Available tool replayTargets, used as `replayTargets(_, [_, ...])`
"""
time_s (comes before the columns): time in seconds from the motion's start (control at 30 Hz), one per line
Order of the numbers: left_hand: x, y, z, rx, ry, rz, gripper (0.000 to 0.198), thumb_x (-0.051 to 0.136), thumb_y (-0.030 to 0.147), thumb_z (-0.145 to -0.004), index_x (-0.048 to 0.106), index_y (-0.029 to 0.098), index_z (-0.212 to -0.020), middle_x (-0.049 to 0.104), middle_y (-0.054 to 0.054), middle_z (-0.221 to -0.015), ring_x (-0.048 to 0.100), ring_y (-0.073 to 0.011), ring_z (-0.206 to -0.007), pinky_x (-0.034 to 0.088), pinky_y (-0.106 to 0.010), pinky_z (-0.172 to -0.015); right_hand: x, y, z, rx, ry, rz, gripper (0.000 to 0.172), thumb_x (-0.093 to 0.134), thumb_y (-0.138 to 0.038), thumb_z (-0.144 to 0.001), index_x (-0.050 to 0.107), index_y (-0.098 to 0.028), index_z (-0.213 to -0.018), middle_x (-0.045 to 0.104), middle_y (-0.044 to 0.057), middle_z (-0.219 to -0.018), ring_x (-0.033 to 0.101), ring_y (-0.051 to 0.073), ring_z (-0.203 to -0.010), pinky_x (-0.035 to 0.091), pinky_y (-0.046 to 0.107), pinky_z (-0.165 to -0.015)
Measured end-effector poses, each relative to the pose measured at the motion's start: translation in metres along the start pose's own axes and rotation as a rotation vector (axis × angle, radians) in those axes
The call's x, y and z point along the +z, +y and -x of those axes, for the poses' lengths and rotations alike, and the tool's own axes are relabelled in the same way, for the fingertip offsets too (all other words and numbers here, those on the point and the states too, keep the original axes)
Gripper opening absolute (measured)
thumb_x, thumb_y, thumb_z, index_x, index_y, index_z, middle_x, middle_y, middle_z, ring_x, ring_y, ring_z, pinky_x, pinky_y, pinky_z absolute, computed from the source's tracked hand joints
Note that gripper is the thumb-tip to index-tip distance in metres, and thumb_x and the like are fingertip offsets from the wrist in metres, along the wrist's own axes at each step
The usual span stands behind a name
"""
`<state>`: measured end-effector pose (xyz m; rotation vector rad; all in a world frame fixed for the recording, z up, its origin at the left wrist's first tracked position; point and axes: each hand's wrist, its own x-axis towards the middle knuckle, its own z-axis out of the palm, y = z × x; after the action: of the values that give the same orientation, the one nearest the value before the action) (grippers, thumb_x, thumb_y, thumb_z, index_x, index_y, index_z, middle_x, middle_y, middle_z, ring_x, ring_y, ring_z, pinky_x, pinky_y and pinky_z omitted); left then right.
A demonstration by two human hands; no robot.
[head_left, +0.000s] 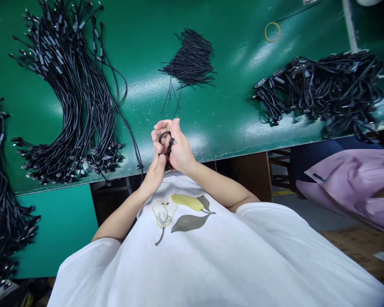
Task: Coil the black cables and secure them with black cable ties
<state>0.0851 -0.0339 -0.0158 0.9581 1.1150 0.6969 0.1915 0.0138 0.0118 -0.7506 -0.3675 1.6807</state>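
A short black cable (172,141) is coiled into a small loop between my two hands, just off the table's front edge. One connector end points right, against my palm. My left hand (155,170) closes on the coil from the left, its thumb pressed near the lower part. From the right, my right hand (181,152) curls around the same coil, its thumb pointing up. Fingers cover part of the loop and its lower end. Just beyond the hands lies a pile of thin, short black ties (192,59), a few strewn loose toward me.
Uncoiled black cables (73,85) lie in a large bundle on the green table (237,94); another bundle (0,170) hangs at far left. Coiled cables (320,89) are heaped right. A yellow ring (272,32) lies at the back. A person in pink (348,179) sits at right.
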Motion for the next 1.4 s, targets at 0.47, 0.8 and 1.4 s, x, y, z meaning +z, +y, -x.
replayTargets(0.47, [-0.006, 0.006, -0.004, -0.131, -0.263, 0.117, 0.042, 0.058, 0.057, -0.086, 0.046, 0.018, -0.076, 0.045, 0.005, -0.061, 0.044, -0.0084, -0.053, 0.036, -0.024, -0.053, -0.021, -0.013, -0.004, 0.174, -0.117, 0.029, 0.045, 0.068, -0.059, -0.078, 0.052, -0.020, -0.093, 0.044, -0.008, -0.064, 0.042, 0.003, -0.051, 0.033, 0.014, -0.044])
replayTargets(0.8, [-0.003, 0.021, -0.007, -0.437, -0.392, 0.492, 0.046, 0.068, 0.056, -0.079, 0.064, 0.011, -0.088, 0.062, -0.007, -0.079, 0.065, -0.0201, -0.077, 0.053, -0.033, -0.070, -0.022, -0.024, -0.014, 0.266, -0.273, 0.063, 0.040, 0.072, -0.045, -0.080, 0.042, -0.019, -0.078, 0.030, -0.013, -0.055, 0.014, 0.000, -0.041, 0.011, 0.011, -0.035])
replayTargets(1.4, [0.012, 0.040, -0.024, -0.392, 0.031, 0.815, 0.031, 0.043, 0.029, -0.099, 0.055, 0.014, -0.075, 0.027, 0.006, -0.056, 0.032, -0.0045, -0.045, 0.035, -0.014, -0.045, -0.055, -0.009, -0.015, -0.287, -0.120, 0.854, 0.061, 0.063, -0.052, -0.084, 0.043, -0.028, -0.136, 0.048, 0.008, -0.136, 0.054, 0.020, -0.114, 0.048, 0.038, -0.097])
